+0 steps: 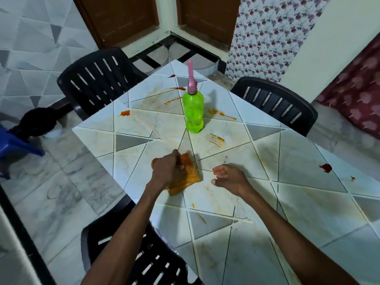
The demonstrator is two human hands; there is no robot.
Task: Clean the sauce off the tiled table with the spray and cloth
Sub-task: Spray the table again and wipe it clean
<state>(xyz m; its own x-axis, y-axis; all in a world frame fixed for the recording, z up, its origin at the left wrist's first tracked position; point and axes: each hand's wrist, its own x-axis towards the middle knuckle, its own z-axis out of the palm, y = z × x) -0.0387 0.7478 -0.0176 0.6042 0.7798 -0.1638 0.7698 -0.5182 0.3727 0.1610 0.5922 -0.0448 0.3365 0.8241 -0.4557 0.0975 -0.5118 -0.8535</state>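
Head view — left hand (168,169), fingers (181,167) curled round the cloth (188,178), near-centre on the worktop (298,202). Cloth soft, sauce-soaked, probably slick — best bunched from above. Right hand (228,178) loosely open, empty, just right of it. Spray (193,108) stands farther off.

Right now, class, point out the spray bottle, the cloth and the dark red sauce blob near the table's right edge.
spray bottle (193,112): head view, green body.
cloth (192,175): head view, uncovered stained part.
sauce blob (326,168): head view, its middle.

Black slatted chairs (98,79) on marbled floor tiles (67,194), brown doors (121,19) and floral curtain (273,38) behind.
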